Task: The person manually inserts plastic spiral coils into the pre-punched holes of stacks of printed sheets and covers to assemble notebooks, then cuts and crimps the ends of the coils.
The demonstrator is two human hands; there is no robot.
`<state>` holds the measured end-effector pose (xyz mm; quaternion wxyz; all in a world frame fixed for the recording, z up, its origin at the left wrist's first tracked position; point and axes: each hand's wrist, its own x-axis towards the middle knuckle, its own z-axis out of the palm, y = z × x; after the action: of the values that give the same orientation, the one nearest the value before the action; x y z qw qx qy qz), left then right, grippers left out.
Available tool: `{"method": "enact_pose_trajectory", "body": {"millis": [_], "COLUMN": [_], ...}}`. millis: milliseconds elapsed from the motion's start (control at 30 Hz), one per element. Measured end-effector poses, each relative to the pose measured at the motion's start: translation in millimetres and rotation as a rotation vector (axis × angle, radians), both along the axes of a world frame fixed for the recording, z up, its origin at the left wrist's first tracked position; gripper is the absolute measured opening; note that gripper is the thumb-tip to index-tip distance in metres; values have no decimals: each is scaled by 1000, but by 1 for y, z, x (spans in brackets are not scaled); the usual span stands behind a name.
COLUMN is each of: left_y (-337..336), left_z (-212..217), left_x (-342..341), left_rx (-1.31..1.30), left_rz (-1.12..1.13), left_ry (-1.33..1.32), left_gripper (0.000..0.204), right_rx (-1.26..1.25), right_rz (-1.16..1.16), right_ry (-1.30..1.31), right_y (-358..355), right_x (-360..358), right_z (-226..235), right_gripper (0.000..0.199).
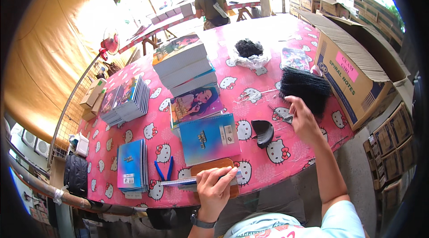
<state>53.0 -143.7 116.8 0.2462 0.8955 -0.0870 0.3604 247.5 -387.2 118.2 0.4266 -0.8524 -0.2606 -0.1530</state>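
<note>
My left hand (216, 186), a watch on its wrist, grips a thin notebook (181, 183) seen nearly edge-on at the table's near edge. An orange-brown board (213, 165) lies partly under that hand. My right hand (305, 119) is just in front of a pile of black spiral binding coils (304, 89). Its index finger stretches toward the pile, with the fingers apart and nothing visible in them. A black curved holder (262, 134) rests to its left. Farther left are a blue notebook (210, 139) and blue-handled pliers (164, 169).
Tall notebook stacks (181, 66) stand mid-table, with more notebooks (126, 102) and a blue stack (132, 165) at left. A plastic bag (252, 55) with black material lies farther back. A large carton (353, 75) stands at right. Another person (210, 6) sits at a far table.
</note>
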Motion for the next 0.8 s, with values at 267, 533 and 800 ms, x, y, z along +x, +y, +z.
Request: {"method": "enact_pose_trajectory", "body": {"millis": [267,533,800], "left_y": [2,-1,3], "left_z": [1,8,6], "left_x": [2,0,-8], "left_rx": [-106,-90,-137], "left_rz": [-115,-87,-117], "left_ry": [1,2,39], "left_gripper": [21,19,23], "right_rx": [96,176,62], "right_rz": [637,654,779], "right_ry": [505,181,180], "right_y": [31,53,55], "right_x": [-102,-96,-93], "right_z": [9,7,13], "right_gripper": [32,22,14]}}
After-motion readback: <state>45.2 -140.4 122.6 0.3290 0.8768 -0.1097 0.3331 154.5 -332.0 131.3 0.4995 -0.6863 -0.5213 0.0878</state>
